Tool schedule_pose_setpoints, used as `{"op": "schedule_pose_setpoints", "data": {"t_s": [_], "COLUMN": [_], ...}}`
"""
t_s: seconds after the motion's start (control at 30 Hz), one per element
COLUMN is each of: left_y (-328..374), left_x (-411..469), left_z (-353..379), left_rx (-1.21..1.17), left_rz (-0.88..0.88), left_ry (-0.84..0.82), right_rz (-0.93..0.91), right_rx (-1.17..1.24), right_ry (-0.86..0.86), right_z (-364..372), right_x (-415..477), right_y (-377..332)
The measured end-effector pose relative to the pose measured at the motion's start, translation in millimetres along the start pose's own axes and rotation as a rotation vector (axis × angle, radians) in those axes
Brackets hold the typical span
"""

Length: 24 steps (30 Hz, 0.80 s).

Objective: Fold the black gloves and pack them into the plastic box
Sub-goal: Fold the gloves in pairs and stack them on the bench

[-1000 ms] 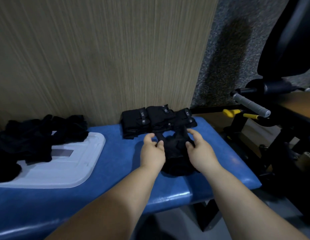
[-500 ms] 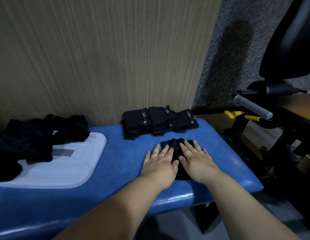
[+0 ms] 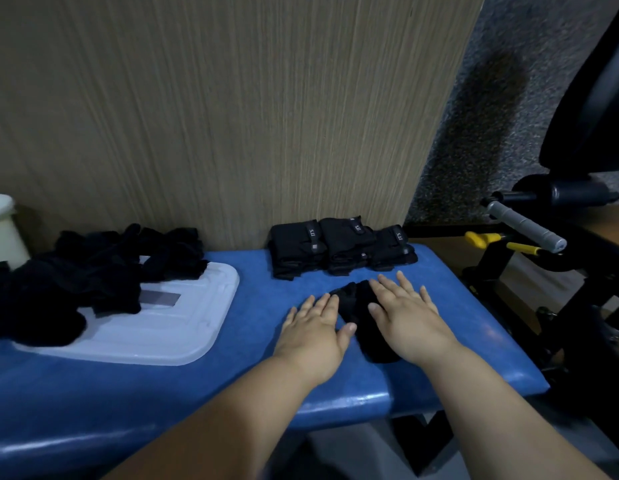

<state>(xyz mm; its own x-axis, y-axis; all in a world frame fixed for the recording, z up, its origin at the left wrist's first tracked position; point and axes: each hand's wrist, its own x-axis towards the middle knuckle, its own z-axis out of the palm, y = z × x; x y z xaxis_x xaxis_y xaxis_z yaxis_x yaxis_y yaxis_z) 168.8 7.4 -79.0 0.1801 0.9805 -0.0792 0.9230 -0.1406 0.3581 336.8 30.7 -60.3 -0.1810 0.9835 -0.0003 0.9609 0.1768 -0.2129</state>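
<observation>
Blue table (image 3: 259, 306) carries a black glove (image 3: 357, 304); left hand (image 3: 315, 332) and right hand (image 3: 408, 318) press flat on it, fingers straight, grasping nothing.

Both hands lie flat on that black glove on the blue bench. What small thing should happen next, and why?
Probably fold it: the left hand and right hand press the glove flat with straight fingers, so it looks smoothed but not yet doubled over like the folded bundles by the wall. I'd pinch its near end and bring it over toward the fingertips.
</observation>
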Motion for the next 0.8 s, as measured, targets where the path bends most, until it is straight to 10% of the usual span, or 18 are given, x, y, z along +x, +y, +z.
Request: {"op": "schedule_pose_setpoints", "data": {"t_s": [0.8], "left_y": [-207], "left_x": [-110], "left_z": [-95], "left_rx": [-0.085], "left_rz": [-0.487], "left_ry": [0.661], "right_rz": [-0.288], "right_rx": [0.602], "right_ry": [-0.036], "right_z": [61], "right_x": [36], "right_y": [-266]}}
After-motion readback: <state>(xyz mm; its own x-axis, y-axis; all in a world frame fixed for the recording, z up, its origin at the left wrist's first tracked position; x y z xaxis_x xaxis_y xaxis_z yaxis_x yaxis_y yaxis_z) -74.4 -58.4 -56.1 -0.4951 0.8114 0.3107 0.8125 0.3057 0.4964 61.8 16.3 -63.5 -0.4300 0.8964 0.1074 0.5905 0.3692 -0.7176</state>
